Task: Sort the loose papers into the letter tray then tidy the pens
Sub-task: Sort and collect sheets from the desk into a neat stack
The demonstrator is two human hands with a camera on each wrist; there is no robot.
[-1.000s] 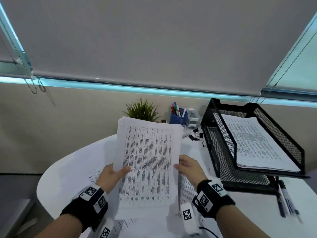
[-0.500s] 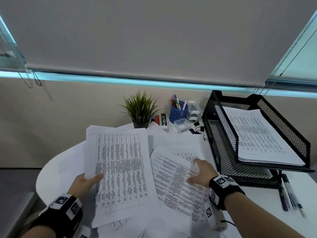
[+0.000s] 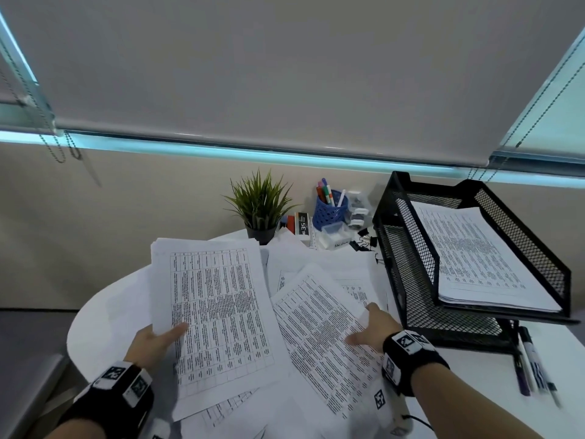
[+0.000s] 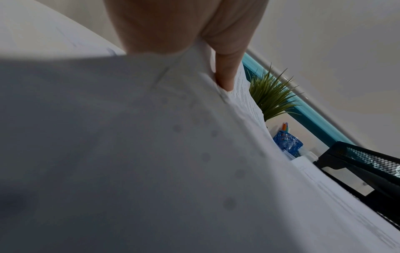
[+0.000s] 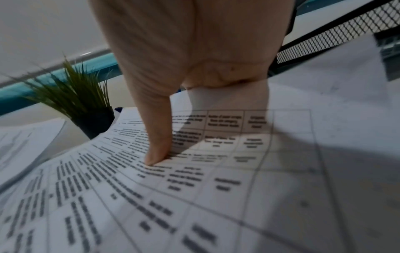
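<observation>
My left hand (image 3: 155, 340) grips a stack of printed papers (image 3: 215, 305) by its lower left edge, thumb (image 4: 225, 71) on top, and holds it tilted above the table. My right hand (image 3: 375, 331) is on a loose printed sheet (image 3: 316, 337) beside the black mesh letter tray (image 3: 411, 280). Its thumb (image 5: 158, 137) presses the top of the sheet (image 5: 216, 188) and its fingers are hidden under the lifted edge. More loose sheets lie below. The tray's upper tier holds a paper pile (image 3: 468, 255). Loose pens (image 3: 531, 359) lie right of the tray.
A blue pen cup (image 3: 329, 210) with several pens, a small potted plant (image 3: 259, 207), boxes and binder clips (image 3: 364, 242) stand at the back of the round white table (image 3: 104, 312). The wall and window blind are close behind.
My right hand let go of the stack and dropped onto a loose sheet by the tray. My left hand carried the stack left and lowered it toward the table.
</observation>
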